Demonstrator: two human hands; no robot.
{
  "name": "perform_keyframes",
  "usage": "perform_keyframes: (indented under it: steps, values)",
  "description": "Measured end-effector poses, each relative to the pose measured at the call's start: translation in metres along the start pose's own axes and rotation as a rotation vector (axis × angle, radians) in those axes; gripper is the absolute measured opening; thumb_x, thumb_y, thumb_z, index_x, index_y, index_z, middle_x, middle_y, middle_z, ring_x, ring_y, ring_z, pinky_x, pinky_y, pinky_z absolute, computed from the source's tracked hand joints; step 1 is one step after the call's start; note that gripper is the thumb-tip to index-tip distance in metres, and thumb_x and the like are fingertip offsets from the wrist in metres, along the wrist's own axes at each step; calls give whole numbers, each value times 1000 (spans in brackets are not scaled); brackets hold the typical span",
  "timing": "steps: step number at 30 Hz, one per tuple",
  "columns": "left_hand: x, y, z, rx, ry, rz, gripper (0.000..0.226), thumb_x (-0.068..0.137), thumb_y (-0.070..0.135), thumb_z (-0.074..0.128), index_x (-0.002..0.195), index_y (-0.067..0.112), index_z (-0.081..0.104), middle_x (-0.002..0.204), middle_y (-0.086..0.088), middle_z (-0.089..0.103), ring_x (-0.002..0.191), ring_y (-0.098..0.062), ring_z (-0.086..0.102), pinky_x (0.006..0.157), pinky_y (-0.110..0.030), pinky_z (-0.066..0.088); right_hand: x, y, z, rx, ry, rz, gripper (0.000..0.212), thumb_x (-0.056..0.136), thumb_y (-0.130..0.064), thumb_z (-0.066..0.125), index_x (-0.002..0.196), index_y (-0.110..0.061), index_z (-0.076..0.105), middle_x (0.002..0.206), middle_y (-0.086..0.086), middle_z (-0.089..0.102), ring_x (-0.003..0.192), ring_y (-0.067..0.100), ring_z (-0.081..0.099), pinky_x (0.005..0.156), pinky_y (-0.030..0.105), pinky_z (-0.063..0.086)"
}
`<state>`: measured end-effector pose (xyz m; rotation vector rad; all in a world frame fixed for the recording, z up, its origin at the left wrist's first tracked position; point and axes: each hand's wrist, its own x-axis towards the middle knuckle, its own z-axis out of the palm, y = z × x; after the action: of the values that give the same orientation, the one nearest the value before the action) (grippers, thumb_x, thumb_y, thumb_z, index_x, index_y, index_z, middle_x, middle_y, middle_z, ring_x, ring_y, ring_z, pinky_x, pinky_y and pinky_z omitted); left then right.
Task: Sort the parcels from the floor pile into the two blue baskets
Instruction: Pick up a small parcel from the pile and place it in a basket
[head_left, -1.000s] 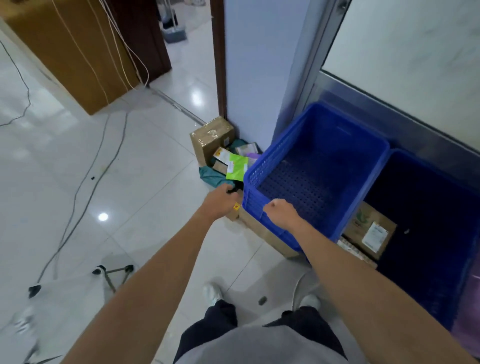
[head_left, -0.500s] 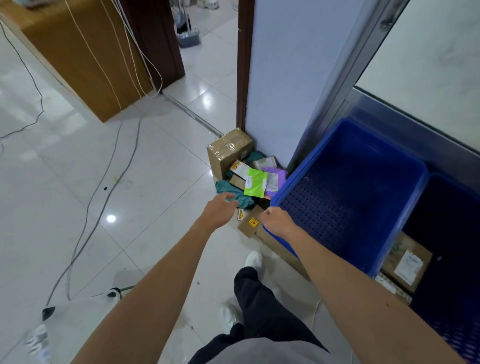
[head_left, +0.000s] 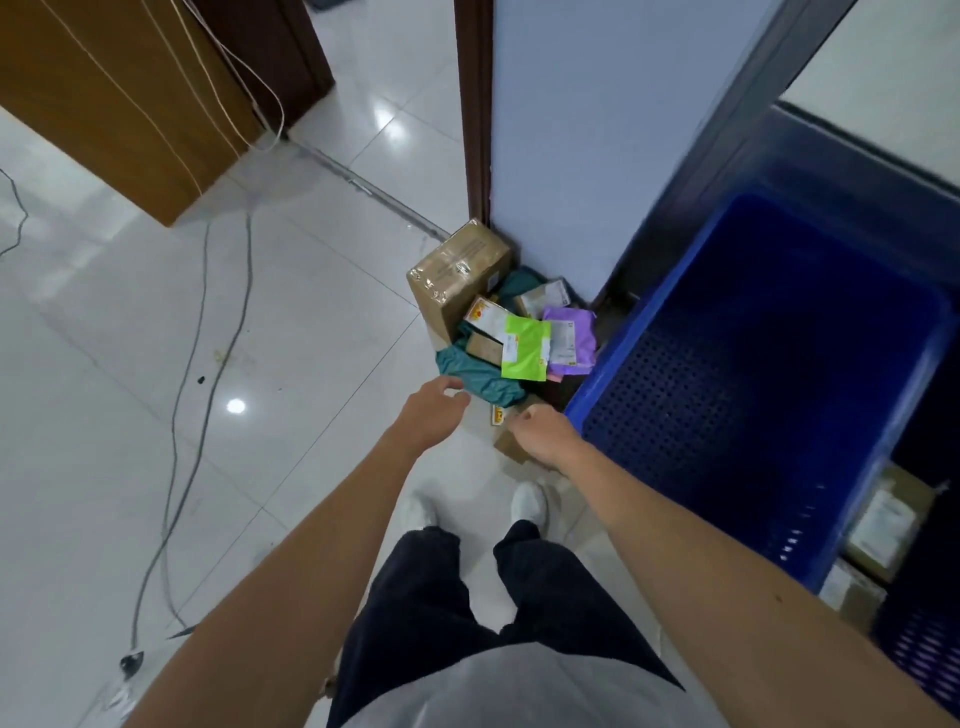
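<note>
**Parcel pile in the corner, both hands just short of it**

Parcel pile (head_left: 511, 332) heaped on the floor (head_left: 311, 364) against the door frame (head_left: 472, 130), just left of the blue basket (head_left: 613, 358). On top, a lime-green pouch (head_left: 524, 348) and a purple pouch (head_left: 569, 338), both labelled. Behind, a taped cardboard box (head_left: 457, 270). Underneath, a crumpled teal bag (head_left: 478, 371). At the near edge, a small brown box (head_left: 511, 447).

Left hand (head_left: 434, 410) loose, fingers half curled, holding nothing, beside the teal bag. Right hand (head_left: 537, 431) curled above the small brown box; gripping it or not, cannot tell. Half a second back, at the basket's corner; now off the rim.
</note>
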<state>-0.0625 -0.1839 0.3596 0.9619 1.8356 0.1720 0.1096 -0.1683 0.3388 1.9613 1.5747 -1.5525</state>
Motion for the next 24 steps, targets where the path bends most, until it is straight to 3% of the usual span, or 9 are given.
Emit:
perform_keyframes:
  steps: [7, 10, 12, 15, 19, 22, 24]
  values:
    - [106, -34, 3, 116, -174, -10, 33, 100, 37, 51, 131, 27, 59, 134, -5, 58, 118, -23, 57, 102, -35, 44, 90, 14, 51, 2, -26, 134, 51, 88, -46, 42, 114, -7, 63, 118, 14, 66, 106, 35, 61, 90, 40, 49]
    - [159, -55, 12, 158, -269, -1, 30, 99, 37, 52, 126, 29, 60, 128, -3, 60, 114, -23, 60, 100, -36, 47, 132, 22, 76, 59, -1, 174, 40, 97, -37, 44, 102, -4, 66, 104, 16, 65, 94, 32, 61, 73, 32, 42]
    - [194, -73, 23, 174, -324, 4, 27, 98, 38, 52, 123, 32, 60, 127, -2, 61, 113, -23, 61, 100, -37, 48, 163, 34, 96, 85, 14, 228, 40, 97, -38, 44, 100, -4, 65, 103, 17, 63, 88, 29, 57, 69, 31, 38]
    - [246, -102, 52, 203, -390, 15, 30, 97, 39, 51, 124, 33, 61, 127, -1, 61, 114, -22, 61, 99, -37, 47, 210, 61, 128, 120, 13, 311, 31, 94, -38, 45, 99, -10, 57, 104, 14, 58, 91, 29, 56, 70, 30, 37]
    - [313, -153, 102, 171, -431, -21, 30, 98, 37, 52, 125, 32, 62, 124, -1, 63, 111, -22, 62, 96, -35, 50, 286, 106, 166, 82, 18, 355, 33, 96, -38, 47, 108, -11, 61, 121, 18, 64, 110, 35, 60, 77, 31, 38]
    - [350, -192, 143, 163, -462, -50, 33, 100, 31, 50, 131, 27, 62, 126, 1, 60, 118, -23, 59, 101, -33, 47, 339, 147, 193, 128, 36, 408, 28, 93, -37, 50, 101, -11, 59, 115, 19, 66, 104, 35, 62, 79, 34, 42]
    - [374, -218, 169, 162, -474, -71, 37, 100, 27, 49, 134, 26, 61, 130, 3, 57, 123, -22, 54, 102, -30, 42, 368, 170, 211, 208, 49, 448, 16, 96, -24, 50, 103, -9, 54, 105, 17, 58, 94, 29, 56, 80, 35, 43]
